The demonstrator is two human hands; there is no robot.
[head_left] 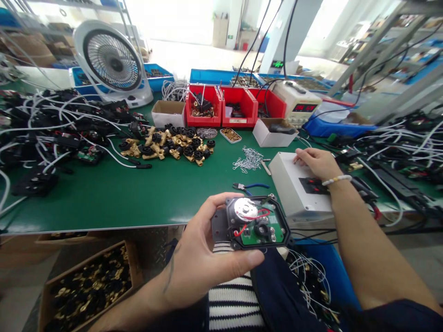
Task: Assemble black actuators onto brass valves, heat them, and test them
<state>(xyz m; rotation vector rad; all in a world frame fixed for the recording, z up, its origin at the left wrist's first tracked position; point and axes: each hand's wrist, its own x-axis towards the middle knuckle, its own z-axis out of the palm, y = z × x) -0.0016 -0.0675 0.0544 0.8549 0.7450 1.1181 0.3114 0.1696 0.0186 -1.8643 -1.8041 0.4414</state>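
Note:
My left hand [197,258] grips an open black plastic housing [285,226], tilted so its inside faces me. In it sit a round silver motor [245,208], a green circuit board [273,216] and red wires. My right hand [317,162] rests over the far top edge of a white metal box [289,184] with a black panel, its fingers curled and pinched together; what is between them, if anything, is too small to make out. Blue-handled cutting pliers [254,186] lie on the green mat, just beyond the housing.
Metal clips [249,159] and brass valve fittings [173,143] lie in heaps on the bench. Red bins [204,122], a power supply [297,99] and a fan [112,64] stand behind. Cabled assemblies crowd both sides; a carton of fittings [129,263] stands below left.

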